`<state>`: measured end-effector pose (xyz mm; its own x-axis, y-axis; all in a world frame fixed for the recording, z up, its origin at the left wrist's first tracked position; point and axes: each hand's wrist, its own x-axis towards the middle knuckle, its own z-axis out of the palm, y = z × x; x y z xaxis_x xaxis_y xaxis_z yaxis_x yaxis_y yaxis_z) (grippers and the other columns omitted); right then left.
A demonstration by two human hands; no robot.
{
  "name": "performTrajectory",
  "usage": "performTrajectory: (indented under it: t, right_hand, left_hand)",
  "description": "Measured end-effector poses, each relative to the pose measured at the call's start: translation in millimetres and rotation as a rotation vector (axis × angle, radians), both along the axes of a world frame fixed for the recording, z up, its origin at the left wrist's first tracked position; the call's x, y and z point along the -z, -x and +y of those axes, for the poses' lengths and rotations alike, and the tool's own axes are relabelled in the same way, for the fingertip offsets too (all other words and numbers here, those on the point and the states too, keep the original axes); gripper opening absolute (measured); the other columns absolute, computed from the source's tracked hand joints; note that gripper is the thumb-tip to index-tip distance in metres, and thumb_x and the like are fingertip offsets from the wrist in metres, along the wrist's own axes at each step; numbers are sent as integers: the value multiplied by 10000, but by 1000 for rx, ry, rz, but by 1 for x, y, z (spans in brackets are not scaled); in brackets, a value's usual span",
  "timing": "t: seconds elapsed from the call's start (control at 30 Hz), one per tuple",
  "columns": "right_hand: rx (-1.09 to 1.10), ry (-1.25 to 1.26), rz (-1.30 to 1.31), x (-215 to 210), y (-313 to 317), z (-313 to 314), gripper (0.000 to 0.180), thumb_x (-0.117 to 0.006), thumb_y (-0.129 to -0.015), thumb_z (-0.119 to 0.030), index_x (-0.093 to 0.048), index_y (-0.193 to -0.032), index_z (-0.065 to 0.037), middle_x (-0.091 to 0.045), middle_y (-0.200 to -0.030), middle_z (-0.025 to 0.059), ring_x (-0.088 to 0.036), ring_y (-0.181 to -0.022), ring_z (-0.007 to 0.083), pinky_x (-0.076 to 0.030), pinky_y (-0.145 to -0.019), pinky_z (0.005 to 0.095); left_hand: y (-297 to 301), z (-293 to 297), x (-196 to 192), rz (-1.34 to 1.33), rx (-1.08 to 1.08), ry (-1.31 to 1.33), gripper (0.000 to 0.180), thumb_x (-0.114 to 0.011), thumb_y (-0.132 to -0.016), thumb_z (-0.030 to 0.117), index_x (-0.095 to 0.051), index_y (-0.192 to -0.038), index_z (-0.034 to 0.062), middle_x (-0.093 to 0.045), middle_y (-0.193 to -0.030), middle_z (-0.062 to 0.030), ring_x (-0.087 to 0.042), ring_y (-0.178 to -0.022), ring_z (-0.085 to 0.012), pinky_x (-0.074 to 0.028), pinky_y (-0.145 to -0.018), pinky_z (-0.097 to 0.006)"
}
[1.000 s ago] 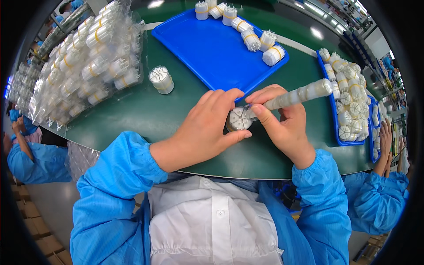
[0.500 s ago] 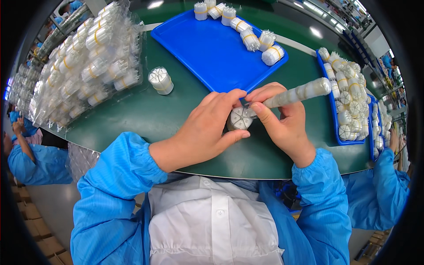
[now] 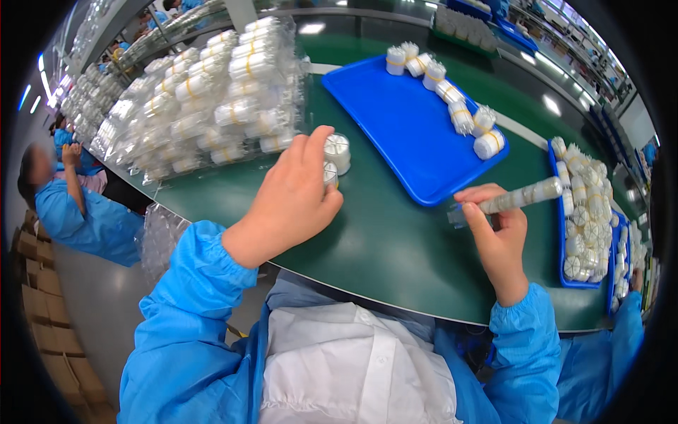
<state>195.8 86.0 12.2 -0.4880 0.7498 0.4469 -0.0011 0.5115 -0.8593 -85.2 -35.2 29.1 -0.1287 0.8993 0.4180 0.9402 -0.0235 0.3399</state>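
Two hands work over a green table, well apart from each other. Left hand reaches out to the left of the blue tray, its fingers curled around a small white bundle that it sets down just in front of another round bundle standing upright on the table; how tightly the fingers grip is hidden behind the hand. Right hand sits just below the tray's near corner, thumb and fingers pinched on a long pale stick-like roll that points up to the right. Left of the tray lie clear bags of white bundles. More bundles line the tray's far edge. A second tray to its right is full of them.
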Motion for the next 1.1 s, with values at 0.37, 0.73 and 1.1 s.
performTrajectory:
  t: [0.37,0.73,1.1]
  right_hand:
    - [33,13,-47,8,-3,5,68,-691,-929,-33,-637,-970,-23,-689,-1014,116,-642,-958,194,-511,-840,329]
    - [60,-107,-99,9,-3,3,102,-701,-913,-64,-617,-963,-34,-668,-1007,124,-613,-943,222,-499,-845,357]
    - [151,-70,-138,16,-5,16,111,-695,-912,-75,-608,-970,-38,-658,-993,117,-584,-936,211,-484,-844,350]
  left_hand:
    - [18,23,-3,185,-14,32,362,-697,-942,318,-605,-1069,-8,-566,-959,-199,-641,-842,-390,-546,-742,-460]
    - [242,-28,-164,59,-436,-266,438,-621,-985,430,-715,-1131,28,-727,-1032,-182,-699,-984,-310,-543,-828,-414]
    - [422,13,-120,838,-744,253,426,-690,-943,410,-698,-1198,68,-615,-1136,-165,-642,-1065,-393,-550,-910,-485]
